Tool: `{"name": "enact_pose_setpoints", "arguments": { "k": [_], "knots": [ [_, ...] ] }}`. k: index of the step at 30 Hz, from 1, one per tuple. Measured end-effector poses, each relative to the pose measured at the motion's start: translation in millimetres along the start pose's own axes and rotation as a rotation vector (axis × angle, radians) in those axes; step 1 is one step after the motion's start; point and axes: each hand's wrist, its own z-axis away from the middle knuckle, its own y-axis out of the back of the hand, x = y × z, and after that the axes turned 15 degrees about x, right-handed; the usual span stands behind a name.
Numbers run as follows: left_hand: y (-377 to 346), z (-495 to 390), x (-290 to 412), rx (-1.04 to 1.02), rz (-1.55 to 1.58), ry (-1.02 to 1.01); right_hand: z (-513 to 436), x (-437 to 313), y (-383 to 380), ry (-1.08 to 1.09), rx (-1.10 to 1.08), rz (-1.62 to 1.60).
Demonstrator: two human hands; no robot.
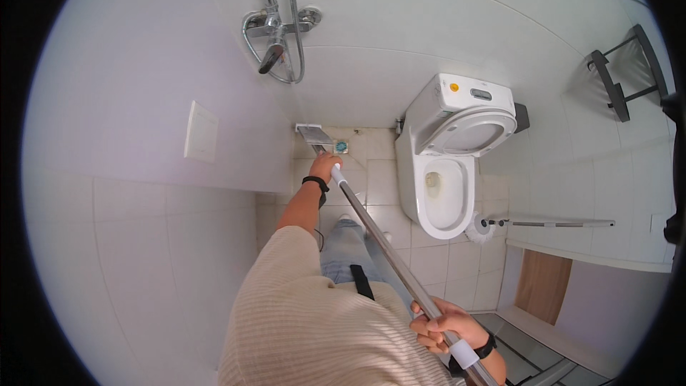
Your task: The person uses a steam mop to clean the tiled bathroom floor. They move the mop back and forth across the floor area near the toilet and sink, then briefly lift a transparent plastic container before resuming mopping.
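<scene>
A long metal pole with white plastic collars (386, 249) runs slantwise from the far floor down past my body. My left hand (325, 166) grips it near its far end, beside a white collar. Lower down, my right hand (447, 323) is closed around the same pole, just above another white collar. At the far end a flat grey head with a white edge (315, 135) lies by the wall corner, beside a floor drain with a blue-green centre (341, 146). What the head's underside is like cannot be seen.
A white toilet (407, 187) with raised lid stands right of the pole. A round white brush (479, 228) with a metal handle stands next to it. Chrome shower fittings (273, 27) hang on the far wall. A black rack (611, 86) is at upper right, a wood-faced panel (544, 287) at lower right.
</scene>
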Motion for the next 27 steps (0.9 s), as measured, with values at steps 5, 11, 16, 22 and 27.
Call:
{"name": "enact_pose_setpoints", "arguments": {
  "k": [5, 11, 16, 22, 27],
  "knots": [
    [12.5, 6.3, 23.1, 0.027, 0.131, -0.073, -42.6, -9.3, 9.2, 0.047, -0.041, 0.031],
    [38.4, 11.0, 61.8, -0.008, 0.154, -0.102, -107.0, -32.2, 6.9, 0.110, -0.055, 0.114],
    [48.6, 17.3, 71.4, -0.047, 0.158, -0.080, -147.9, -42.0, -5.9, 0.158, -0.101, 0.150],
    [50.6, 16.7, 74.8, -0.012, 0.182, -0.110, -193.5, -61.6, -12.5, 0.134, -0.123, 0.111],
    [46.9, 19.4, 74.0, -0.019, 0.193, -0.114, -210.3, -67.7, -17.7, 0.115, -0.150, 0.091]
  ]
}}
